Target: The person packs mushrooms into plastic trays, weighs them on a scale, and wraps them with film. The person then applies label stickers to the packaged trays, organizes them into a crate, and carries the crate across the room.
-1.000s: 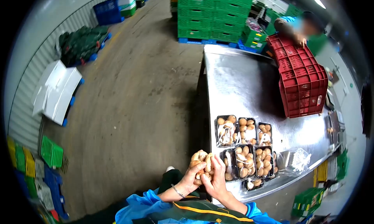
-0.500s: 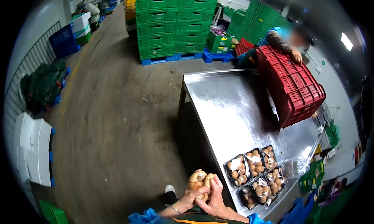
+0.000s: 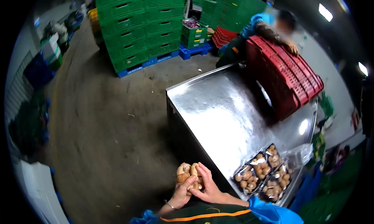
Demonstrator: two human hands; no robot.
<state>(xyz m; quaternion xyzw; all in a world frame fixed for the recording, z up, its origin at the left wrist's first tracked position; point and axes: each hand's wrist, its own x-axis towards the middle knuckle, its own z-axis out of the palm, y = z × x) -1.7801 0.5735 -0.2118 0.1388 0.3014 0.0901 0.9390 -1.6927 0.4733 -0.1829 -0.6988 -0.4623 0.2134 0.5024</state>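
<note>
Both my hands are closed around a bunch of brown mushrooms (image 3: 184, 171) with pale stems, held in front of my body beside the table's near left corner. My left hand (image 3: 181, 193) wraps them from below and the left, thumb across the front. From the right, my right hand (image 3: 210, 188) presses fingers and thumb against them. To the right, black trays of mushrooms (image 3: 261, 168) in clear film sit together on the metal table (image 3: 206, 111). Clear plastic packaging (image 3: 300, 155) lies at their right side.
Across the table a person in blue sleeves (image 3: 255, 24) leans on a tilted red crate (image 3: 282, 77). Stacked green crates (image 3: 146, 29) stand on blue pallets (image 3: 156, 60) behind. White boxes (image 3: 41, 193) are at the lower left, on the floor side.
My view has turned and tilted, so the table and crates appear shifted left. Both hands still grip the mushrooms, slightly repositioned around them. The red crate remains tilted under the other person's arm.
</note>
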